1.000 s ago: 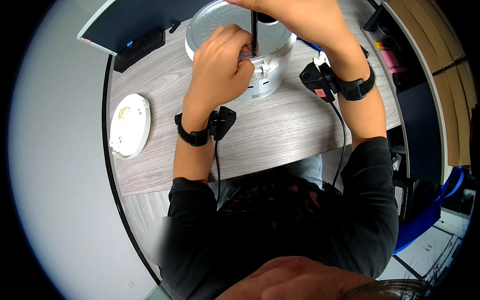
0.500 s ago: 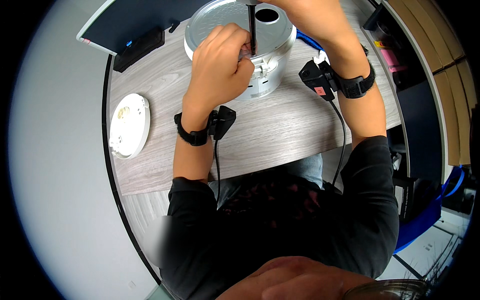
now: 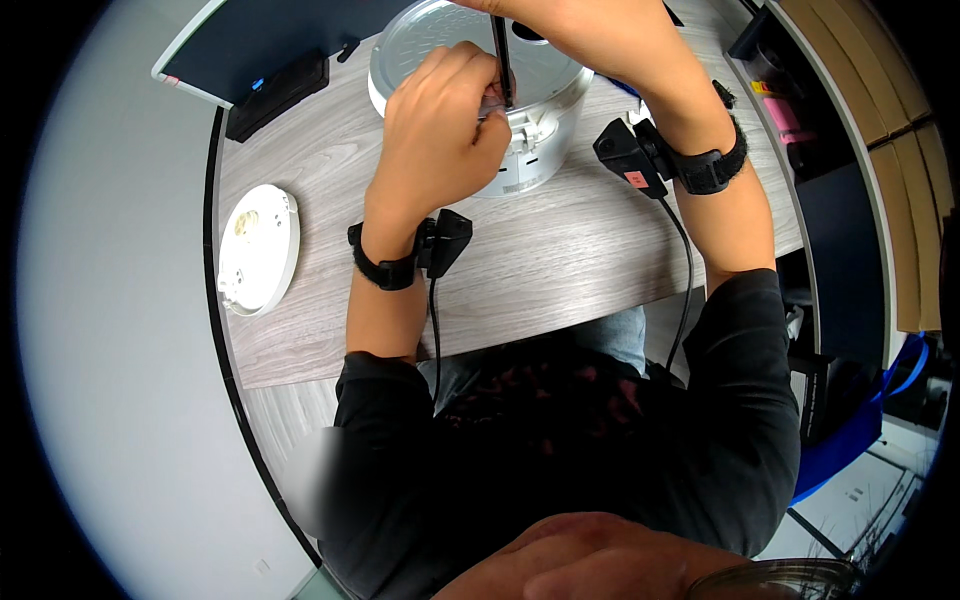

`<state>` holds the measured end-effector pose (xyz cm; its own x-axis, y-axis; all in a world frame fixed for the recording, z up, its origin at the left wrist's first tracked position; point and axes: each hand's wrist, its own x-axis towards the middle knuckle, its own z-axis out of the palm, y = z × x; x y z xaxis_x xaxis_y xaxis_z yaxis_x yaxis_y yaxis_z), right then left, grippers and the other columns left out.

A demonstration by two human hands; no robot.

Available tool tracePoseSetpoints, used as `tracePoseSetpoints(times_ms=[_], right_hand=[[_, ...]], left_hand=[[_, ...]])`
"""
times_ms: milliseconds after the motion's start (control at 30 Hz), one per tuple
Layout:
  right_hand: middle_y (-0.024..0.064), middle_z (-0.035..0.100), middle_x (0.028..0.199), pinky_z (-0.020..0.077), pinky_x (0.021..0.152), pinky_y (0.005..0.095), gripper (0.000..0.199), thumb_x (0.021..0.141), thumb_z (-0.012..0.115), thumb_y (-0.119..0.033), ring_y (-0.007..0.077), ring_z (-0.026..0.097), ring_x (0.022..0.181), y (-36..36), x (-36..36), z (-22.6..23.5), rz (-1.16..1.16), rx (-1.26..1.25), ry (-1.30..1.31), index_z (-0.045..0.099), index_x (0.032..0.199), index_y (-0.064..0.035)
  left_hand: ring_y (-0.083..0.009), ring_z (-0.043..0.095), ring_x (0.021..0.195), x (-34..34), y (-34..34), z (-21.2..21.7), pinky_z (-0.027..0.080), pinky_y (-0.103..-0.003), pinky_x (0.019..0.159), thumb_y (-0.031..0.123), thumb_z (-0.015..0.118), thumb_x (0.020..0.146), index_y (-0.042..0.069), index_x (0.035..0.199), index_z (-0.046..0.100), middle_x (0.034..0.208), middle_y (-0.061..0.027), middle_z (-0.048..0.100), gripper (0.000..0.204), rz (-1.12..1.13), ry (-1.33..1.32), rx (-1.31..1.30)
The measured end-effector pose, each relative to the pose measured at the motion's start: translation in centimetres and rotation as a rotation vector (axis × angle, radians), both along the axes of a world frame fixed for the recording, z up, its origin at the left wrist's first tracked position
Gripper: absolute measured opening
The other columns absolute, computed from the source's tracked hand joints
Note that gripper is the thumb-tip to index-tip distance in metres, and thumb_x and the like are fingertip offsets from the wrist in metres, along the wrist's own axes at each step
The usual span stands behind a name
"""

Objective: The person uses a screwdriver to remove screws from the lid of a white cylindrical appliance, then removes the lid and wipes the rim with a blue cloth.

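Observation:
A white round appliance with a silver metal top, much like a rice cooker (image 3: 545,155), stands at the far middle of the table. A screwdriver (image 3: 502,55) points down, its dark shaft meeting the near rim beside a white latch-like part (image 3: 535,132). At the top edge of the view, my right hand (image 3: 520,8) is closed around the screwdriver's upper end; its fingers are mostly cut off. My left hand (image 3: 440,125) rests at the rim with fingers curled and pinched around the tip. What those fingertips hold is hidden.
To the left on the wood-grain table (image 3: 330,330) lies a white round cover (image 3: 265,250). A black case (image 3: 278,98) sits against the dark partition at the far left. Shelves with brown boxes (image 3: 880,70) stand at the right. Cabled black devices (image 3: 630,158) are strapped to both wrists.
My right hand has moved slightly left and down over the screwdriver's top, hiding the grey handle part. The shaft leans a little more. My left hand stays nearly in place.

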<state>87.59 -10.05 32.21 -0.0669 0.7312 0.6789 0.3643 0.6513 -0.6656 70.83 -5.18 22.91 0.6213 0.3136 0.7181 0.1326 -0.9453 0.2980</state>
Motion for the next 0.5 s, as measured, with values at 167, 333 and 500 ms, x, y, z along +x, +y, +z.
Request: tracePoseSetpoints(times_ms=[167, 333, 500], right_hand=[[0.0022, 0.063, 0.101, 0.0504, 0.081, 0.0260, 0.047, 0.087, 0.078, -0.008, 0.0100, 0.059, 0.089, 0.5, 0.4, -0.9, 0.239, -0.006, 0.283, 0.058, 0.127, 0.0019], [0.0019, 0.063, 0.101, 0.0506, 0.081, 0.0255, 0.045, 0.088, 0.077, -0.009, 0.0103, 0.059, 0.089, -0.7, 0.1, 0.0, -0.049, 0.001, -0.023, 0.058, 0.127, 0.0013], [0.0025, 0.063, 0.101, 0.0505, 0.078, 0.0255, 0.046, 0.088, 0.078, -0.014, 0.0095, 0.058, 0.087, -0.9, 0.4, -0.2, 0.128, -0.107, 0.260, 0.057, 0.126, 0.0017]], left_hand=[[-0.0296, 0.059, 0.081, 0.1, 0.0, 0.0, 0.048, -0.041, 0.068, 0.003, 0.062, 0.070, 0.003, 0.086, 0.062, 0.086, -0.0085, 0.062, 0.016, -0.010, 0.015, -0.017], [-0.0296, 0.059, 0.082, 0.3, -0.1, -0.1, 0.048, -0.041, 0.070, 0.004, 0.062, 0.071, 0.004, 0.085, 0.062, 0.086, -0.0083, 0.062, 0.014, 0.006, 0.015, -0.022], [-0.0298, 0.058, 0.082, 0.5, -0.2, -0.1, 0.048, -0.042, 0.070, 0.004, 0.062, 0.071, 0.004, 0.084, 0.062, 0.086, -0.0081, 0.062, 0.014, 0.006, 0.014, -0.011]])
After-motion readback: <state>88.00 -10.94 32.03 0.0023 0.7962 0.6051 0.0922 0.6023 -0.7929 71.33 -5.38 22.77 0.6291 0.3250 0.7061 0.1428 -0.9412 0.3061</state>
